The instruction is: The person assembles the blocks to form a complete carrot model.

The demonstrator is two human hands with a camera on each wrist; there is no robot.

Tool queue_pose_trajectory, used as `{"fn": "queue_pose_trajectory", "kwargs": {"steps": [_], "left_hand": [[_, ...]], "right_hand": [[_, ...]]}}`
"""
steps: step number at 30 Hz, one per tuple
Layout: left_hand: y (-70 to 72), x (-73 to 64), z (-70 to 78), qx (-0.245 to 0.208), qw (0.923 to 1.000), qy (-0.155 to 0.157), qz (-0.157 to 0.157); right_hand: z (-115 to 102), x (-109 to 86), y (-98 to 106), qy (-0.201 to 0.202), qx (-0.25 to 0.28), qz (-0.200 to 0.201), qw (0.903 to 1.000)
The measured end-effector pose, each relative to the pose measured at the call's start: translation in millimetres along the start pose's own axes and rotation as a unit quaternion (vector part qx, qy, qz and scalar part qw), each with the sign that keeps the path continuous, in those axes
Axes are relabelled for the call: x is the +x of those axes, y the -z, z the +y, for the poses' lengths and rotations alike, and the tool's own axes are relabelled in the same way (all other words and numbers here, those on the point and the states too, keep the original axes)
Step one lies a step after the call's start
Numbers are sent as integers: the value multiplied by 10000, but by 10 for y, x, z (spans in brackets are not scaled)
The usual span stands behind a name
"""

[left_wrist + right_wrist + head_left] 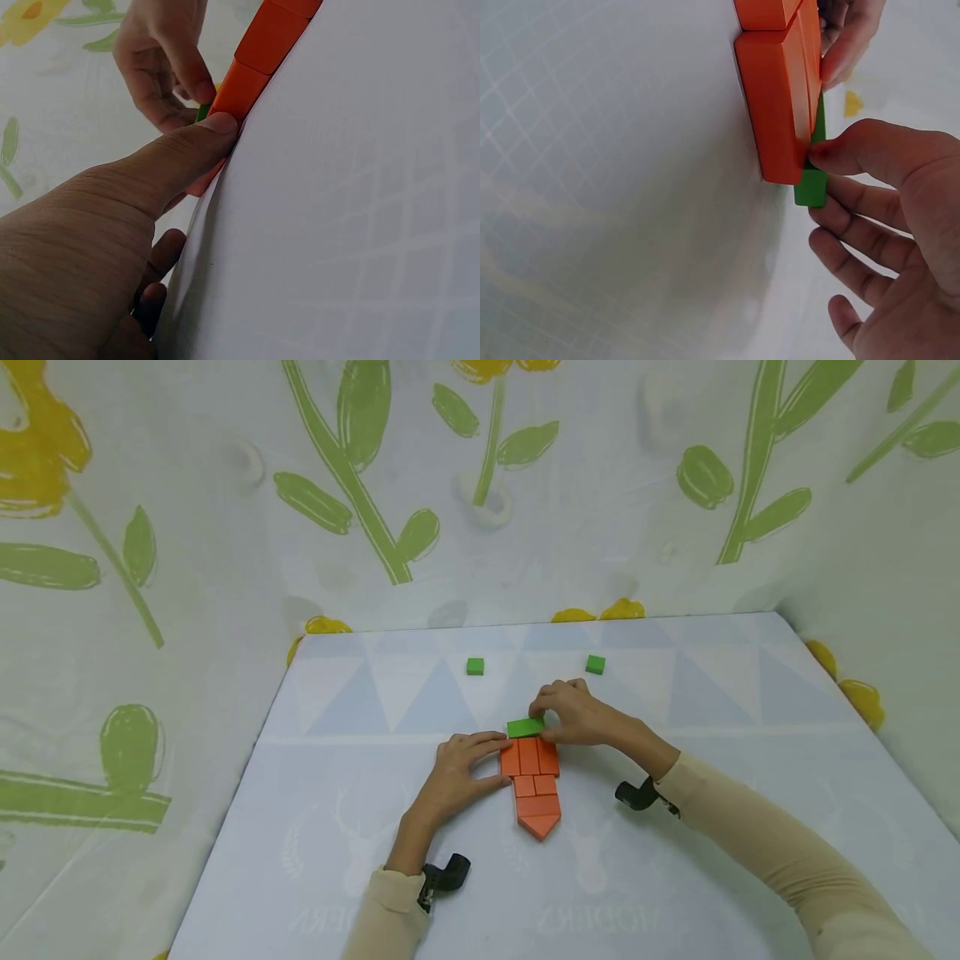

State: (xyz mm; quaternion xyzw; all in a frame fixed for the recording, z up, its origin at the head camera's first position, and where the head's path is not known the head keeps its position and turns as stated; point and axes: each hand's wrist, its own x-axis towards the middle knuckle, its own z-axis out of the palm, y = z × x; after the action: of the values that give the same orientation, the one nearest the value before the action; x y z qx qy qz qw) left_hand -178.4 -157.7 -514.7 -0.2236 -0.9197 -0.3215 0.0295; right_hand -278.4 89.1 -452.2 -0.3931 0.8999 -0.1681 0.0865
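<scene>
Several orange blocks lie joined in a column on the table, a pointed one at its near end. A green rectangular block sits against the column's far end. My right hand pinches this green block by its right end, thumb on the near side and fingers on the far side. To the left, my left hand rests along the orange blocks with extended fingers. Its thumb touches an orange block's side, and its fingertips reach the corner near the green block.
Two small green blocks lie farther back, one green cube to the left and another green cube to the right. The white patterned table meets a flower-printed curtain at its back and sides.
</scene>
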Motion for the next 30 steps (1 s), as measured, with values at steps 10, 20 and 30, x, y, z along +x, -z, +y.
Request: {"fn": "queue_pose_trajectory", "kwargs": {"steps": [10, 20, 30], "left_hand": [[15, 1, 8, -28, 10000, 38, 0], [12, -3, 11, -115, 9999, 94, -6], [-16, -59, 46, -141, 9998, 109, 67]], "right_hand": [[3, -25, -24, -98, 72, -198, 9997], [36, -33, -4, 0, 325, 162, 9993], [-42, 172, 49, 65, 339, 1010, 9943]]}}
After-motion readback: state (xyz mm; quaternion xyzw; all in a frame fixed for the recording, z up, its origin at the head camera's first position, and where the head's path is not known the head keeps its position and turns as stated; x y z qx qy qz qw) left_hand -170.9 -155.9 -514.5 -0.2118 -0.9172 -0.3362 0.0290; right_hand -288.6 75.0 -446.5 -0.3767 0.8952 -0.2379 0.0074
